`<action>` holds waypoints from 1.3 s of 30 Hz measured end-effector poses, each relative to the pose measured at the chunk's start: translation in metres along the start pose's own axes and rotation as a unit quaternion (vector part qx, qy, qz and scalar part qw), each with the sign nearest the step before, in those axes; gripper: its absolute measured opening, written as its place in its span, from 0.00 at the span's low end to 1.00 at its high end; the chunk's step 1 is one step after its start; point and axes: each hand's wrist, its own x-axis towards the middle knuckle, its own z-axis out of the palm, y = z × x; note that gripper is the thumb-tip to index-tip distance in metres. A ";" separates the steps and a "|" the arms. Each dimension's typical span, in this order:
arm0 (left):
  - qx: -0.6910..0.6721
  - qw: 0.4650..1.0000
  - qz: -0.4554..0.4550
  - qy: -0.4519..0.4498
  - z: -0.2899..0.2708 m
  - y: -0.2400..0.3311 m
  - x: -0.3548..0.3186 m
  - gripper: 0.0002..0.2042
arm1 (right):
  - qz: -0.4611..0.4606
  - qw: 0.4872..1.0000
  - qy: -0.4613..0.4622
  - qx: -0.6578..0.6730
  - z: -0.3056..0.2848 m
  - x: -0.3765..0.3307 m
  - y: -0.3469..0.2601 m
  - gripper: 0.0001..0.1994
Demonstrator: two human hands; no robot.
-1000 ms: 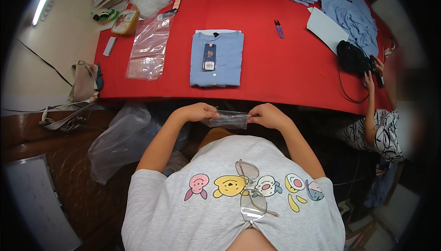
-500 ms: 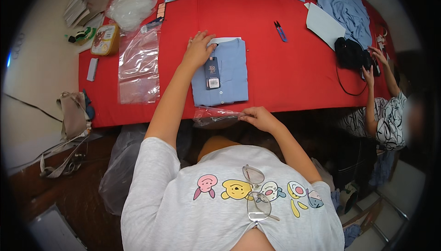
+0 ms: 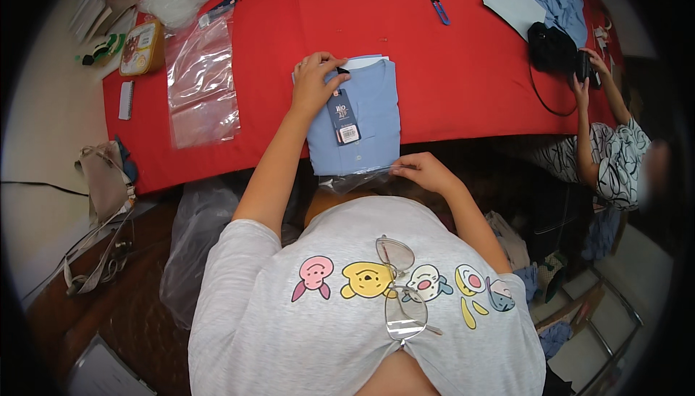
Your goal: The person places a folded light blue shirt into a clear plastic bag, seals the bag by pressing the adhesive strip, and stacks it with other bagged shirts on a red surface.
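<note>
- The blue shirt (image 3: pixel 376 121) is folded flat, and its bottom end pokes past the near edge of the red table (image 3: pixel 304 23).
- On it I see a dark blue tag (image 3: pixel 343 115) with pale letters, and a white sticker (image 3: pixel 349 134) with tiny dark print, too small for me to read.
- A small black label (image 3: pixel 343 71) sits at the neck, beside the thumb.
- The left hand (image 3: pixel 316 83) bends over the shirt's top left corner, thumb and fingers touching it. I can't tell if they pinch it or just press.
- The right hand (image 3: pixel 426 171) pinches the edge of a clear bag (image 3: pixel 351 182), just beside the shirt's bottom right corner.
- That bag is at the shirt's bottom edge; I can't tell if any cloth is inside.
- The yellow box (image 3: pixel 142 48) has colored pictures on it.
</note>
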 end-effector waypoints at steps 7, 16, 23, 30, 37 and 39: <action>-0.010 0.998 -0.054 -0.033 0.009 -0.014 0.029 0.15 | 0.000 0.998 -0.039 -0.057 -0.013 0.001 -0.009 0.12; -0.251 0.962 0.011 -0.105 -0.039 0.116 -0.077 0.40 | -0.055 0.997 -0.038 -0.040 -0.017 -0.001 -0.003 0.12; -0.113 0.907 -0.150 -0.377 -0.026 0.130 -0.167 0.22 | -0.101 0.990 -0.068 -0.076 -0.029 -0.005 -0.004 0.11; 0.072 0.975 -0.129 -0.168 -0.021 0.100 -0.218 0.08 | -0.142 0.985 -0.031 -0.098 -0.034 0.009 0.016 0.07; 0.095 0.979 -0.178 0.007 -0.020 0.101 -0.233 0.05 | -0.243 0.950 0.127 -0.151 -0.045 0.029 -0.010 0.06; 0.135 0.970 -0.200 0.013 -0.018 0.096 -0.234 0.05 | -0.212 0.952 0.138 -0.173 -0.044 0.039 -0.021 0.07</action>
